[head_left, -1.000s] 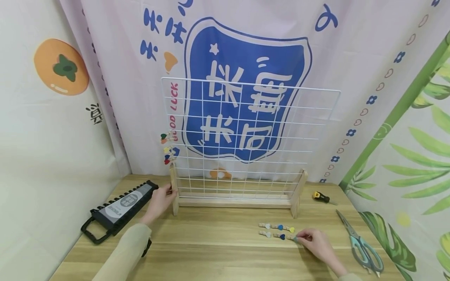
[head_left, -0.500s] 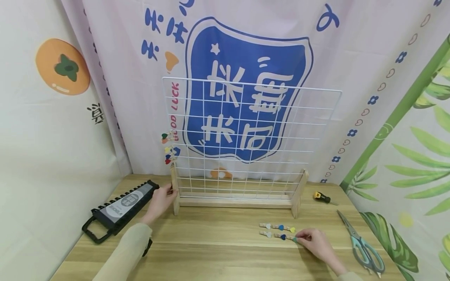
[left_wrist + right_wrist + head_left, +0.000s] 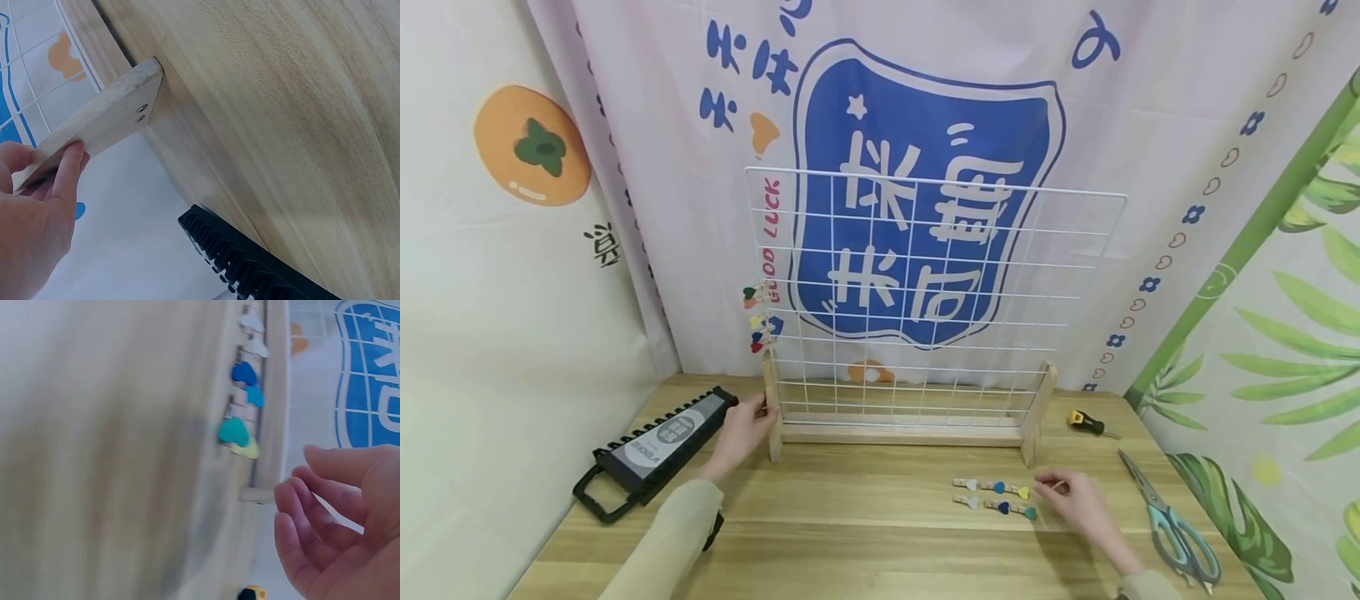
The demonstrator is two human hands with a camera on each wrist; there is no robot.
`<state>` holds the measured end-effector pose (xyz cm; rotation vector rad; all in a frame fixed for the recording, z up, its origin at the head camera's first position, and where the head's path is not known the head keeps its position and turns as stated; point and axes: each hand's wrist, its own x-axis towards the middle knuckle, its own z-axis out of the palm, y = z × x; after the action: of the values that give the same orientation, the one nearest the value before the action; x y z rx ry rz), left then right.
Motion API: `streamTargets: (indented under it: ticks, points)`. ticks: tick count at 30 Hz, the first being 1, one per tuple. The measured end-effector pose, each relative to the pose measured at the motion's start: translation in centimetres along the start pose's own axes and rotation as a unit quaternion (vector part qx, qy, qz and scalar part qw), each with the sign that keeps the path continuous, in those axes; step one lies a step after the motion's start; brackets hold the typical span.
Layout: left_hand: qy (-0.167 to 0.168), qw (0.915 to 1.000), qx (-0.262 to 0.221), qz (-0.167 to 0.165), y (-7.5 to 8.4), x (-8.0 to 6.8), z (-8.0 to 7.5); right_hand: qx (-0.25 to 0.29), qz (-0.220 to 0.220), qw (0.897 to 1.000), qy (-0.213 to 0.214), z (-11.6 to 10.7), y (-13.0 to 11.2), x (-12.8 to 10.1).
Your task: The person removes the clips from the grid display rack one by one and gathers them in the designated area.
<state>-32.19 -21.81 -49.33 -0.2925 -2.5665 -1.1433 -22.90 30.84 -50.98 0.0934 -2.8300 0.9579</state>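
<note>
Wooden stand (image 3: 772, 417): left hand (image 3: 741, 433) grips | right hand (image 3: 1071, 500) slack, empty | clips (image 3: 996, 495) near

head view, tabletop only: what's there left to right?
black tool holder → left hand → grid stand → heart clips → right hand → screwdriver → scissors

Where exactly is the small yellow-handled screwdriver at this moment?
In the head view the screwdriver lies on the table's far right part, just right of the wooden stand's right foot and beyond the scissors.
</note>
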Motion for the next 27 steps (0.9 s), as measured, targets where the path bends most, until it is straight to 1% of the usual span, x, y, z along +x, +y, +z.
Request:
streamTargets:
  ticks: [5, 9, 13, 16, 21, 23, 27]
  points:
    - [0.004, 1.0, 0.006, -0.003, 0.0, 0.1, -0.1, 0.006, -0.037, 0.997, 0.064, -1.2, -0.8, 1.4]
    - [0.003, 0.9999, 0.01, -0.005, 0.1, 0.1, -0.1, 0.017, -0.055, 0.991, 0.119, -2.1, -1.2, 2.8]
    - [0.0, 1.0, 0.003, -0.006, 0.2, 0.0, 0.0, 0.034, -0.057, 0.981, 0.184, -2.8, -1.5, 4.3]
    - [0.0, 1.0, -0.005, -0.008, 0.2, 0.0, 0.0, 0.053, -0.05, 0.974, 0.216, -3.2, -1.9, 5.2]
    - [0.0, 0.9999, -0.002, -0.011, 0.0, -0.1, 0.1, 0.088, -0.02, 0.97, 0.226, -3.6, -2.7, 6.5]
    - [-0.002, 0.9999, 0.001, -0.012, 0.0, -0.1, 0.0, 0.101, -0.015, 0.969, 0.223, -3.8, -2.9, 7.0]
    - [-0.004, 0.9999, -0.002, -0.016, 0.1, -0.1, -0.1, 0.113, -0.019, 0.97, 0.213, -3.9, -3.3, 8.0]
